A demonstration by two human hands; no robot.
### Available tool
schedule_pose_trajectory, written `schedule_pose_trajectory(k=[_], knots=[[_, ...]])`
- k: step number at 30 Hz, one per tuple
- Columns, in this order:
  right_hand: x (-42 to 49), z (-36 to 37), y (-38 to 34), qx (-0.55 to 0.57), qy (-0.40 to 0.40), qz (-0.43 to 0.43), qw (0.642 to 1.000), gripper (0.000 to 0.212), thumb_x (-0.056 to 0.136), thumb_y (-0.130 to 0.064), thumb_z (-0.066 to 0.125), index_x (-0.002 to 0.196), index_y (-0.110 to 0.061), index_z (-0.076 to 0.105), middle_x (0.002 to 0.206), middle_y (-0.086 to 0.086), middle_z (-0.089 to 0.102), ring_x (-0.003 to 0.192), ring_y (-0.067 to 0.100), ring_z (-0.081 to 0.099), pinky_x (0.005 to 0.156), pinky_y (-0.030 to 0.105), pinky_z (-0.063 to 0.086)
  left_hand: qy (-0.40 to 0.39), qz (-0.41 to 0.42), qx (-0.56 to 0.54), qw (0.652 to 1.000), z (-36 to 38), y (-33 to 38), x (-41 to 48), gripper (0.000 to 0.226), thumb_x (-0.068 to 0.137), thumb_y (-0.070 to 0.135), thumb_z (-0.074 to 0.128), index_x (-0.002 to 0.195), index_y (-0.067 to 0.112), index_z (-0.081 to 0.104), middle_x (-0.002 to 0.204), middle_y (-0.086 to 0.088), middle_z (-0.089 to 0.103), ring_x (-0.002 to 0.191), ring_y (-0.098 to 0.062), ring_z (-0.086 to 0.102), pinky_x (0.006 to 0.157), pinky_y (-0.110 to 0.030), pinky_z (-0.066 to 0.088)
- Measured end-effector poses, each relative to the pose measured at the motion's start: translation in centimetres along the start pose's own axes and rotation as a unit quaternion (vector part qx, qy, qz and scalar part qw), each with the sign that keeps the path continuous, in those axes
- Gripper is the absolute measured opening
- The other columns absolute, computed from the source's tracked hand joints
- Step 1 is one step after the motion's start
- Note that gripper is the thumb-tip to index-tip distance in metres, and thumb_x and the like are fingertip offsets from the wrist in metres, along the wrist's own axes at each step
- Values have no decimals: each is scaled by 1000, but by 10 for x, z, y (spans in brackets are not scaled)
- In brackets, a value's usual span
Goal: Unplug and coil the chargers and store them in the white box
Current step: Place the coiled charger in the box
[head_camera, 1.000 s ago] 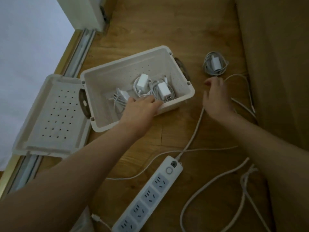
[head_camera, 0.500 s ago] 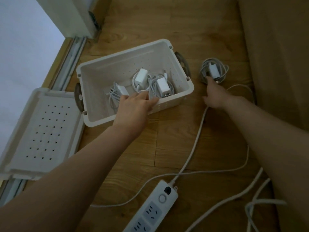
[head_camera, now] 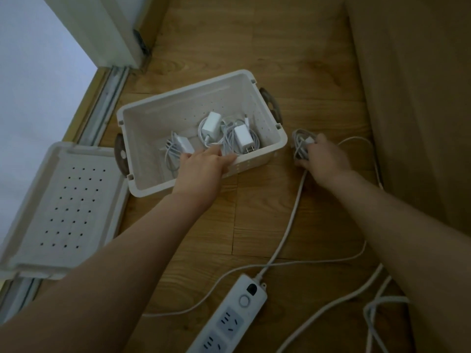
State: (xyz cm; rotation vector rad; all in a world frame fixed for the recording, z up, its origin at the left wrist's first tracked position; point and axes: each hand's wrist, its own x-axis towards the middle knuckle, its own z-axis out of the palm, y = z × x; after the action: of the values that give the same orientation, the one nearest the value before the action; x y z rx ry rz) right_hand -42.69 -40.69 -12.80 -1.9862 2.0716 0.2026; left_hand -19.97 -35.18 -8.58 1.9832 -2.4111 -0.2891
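Gripping coiled charger (head_camera: 301, 147), right hand (head_camera: 326, 160)

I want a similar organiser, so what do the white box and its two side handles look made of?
The white box looks like matte moulded plastic: thin even walls, rows of small holes, rounded rim. Its handles are dark brown with a dull finish, perhaps plastic or wood; the dim light leaves that open.

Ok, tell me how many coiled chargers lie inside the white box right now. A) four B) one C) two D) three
D: the white box holds a left charger, a middle charger and a right charger; the fourth charger is outside it, gripped by the right hand.
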Motion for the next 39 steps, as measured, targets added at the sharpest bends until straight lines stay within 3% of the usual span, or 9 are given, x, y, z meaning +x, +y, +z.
schedule_pose_trajectory(k=[3, 6, 11, 16, 20, 24, 29, 34, 39], knots=[[-14, -8, -5, 71, 80, 9, 994, 36, 92, -34, 54, 118, -9, 57, 117, 10, 44, 103, 26, 51, 86, 39, 47, -16, 16, -46, 999, -3, -5, 0, 36, 98, 16, 44, 131, 29, 53, 107, -2, 56, 102, -23, 52, 90, -37, 41], [-27, -27, -19, 144, 190, -14, 971, 32, 92, -32, 54, 116, -10, 56, 119, 8, 45, 101, 23, 51, 86, 39, 49, -26, 15, -78, 997, -11, -16, -9, 32, 98, 20, 46, 128, 25, 56, 115, -1, 58, 106, -22, 54, 98, -41, 41], [-49, -64, -65, 172, 255, -133, 942, 29, 90, -32, 57, 108, -9, 57, 123, 7, 45, 94, 16, 52, 78, 29, 48, 28, -27, 27, 999, -21, -46, -48, 32, 93, 19, 53, 124, 26, 57, 123, 2, 58, 115, -20, 53, 103, -40, 28], [-63, -66, -118, 77, 175, -207, 960, 32, 93, -36, 52, 111, -10, 54, 117, 8, 45, 96, 23, 52, 66, 32, 37, 11, -68, 126, 990, -22, -68, -74, 33, 91, 12, 54, 122, 23, 54, 116, 1, 58, 109, -20, 55, 98, -40, 30], [-71, -51, -141, 38, 107, -191, 975, 33, 94, -33, 52, 115, -9, 55, 116, 10, 45, 94, 28, 56, 71, 35, 40, -2, -30, 168, 985, -15, -61, -87, 38, 86, 11, 59, 120, 24, 50, 116, 3, 54, 107, -19, 54, 95, -39, 35], [-87, -32, -148, -20, 61, -189, 980, 32, 94, -28, 52, 121, -10, 54, 123, 11, 45, 106, 27, 52, 78, 36, 42, -3, -4, 143, 990, -8, -54, -110, 39, 87, 10, 56, 123, 24, 48, 119, 3, 52, 107, -19, 54, 91, -36, 36], [-102, -19, -158, -61, 24, -168, 984, 34, 93, -8, 51, 126, -6, 50, 134, 16, 41, 119, 29, 45, 91, 38, 43, 4, 3, 43, 999, -10, -59, -128, 33, 89, 6, 53, 120, 19, 54, 117, -1, 54, 106, -21, 53, 85, -30, 39], [-125, -13, -158, -118, 6, -220, 968, 28, 90, -2, 45, 116, -7, 53, 116, 14, 59, 110, 29, 51, 92, 37, 38, -15, 5, -20, 1000, -10, -63, -146, 41, 90, 1, 48, 128, 17, 53, 126, -3, 52, 114, -22, 51, 91, -33, 45], [-156, -2, -155, 8, 52, -236, 970, 41, 91, -3, 43, 131, -11, 41, 127, 10, 49, 117, 25, 45, 98, 36, 37, -71, -12, -75, 995, -22, -66, -175, 46, 96, 9, 42, 142, 18, 39, 141, -2, 43, 128, -20, 40, 107, -35, 34]])
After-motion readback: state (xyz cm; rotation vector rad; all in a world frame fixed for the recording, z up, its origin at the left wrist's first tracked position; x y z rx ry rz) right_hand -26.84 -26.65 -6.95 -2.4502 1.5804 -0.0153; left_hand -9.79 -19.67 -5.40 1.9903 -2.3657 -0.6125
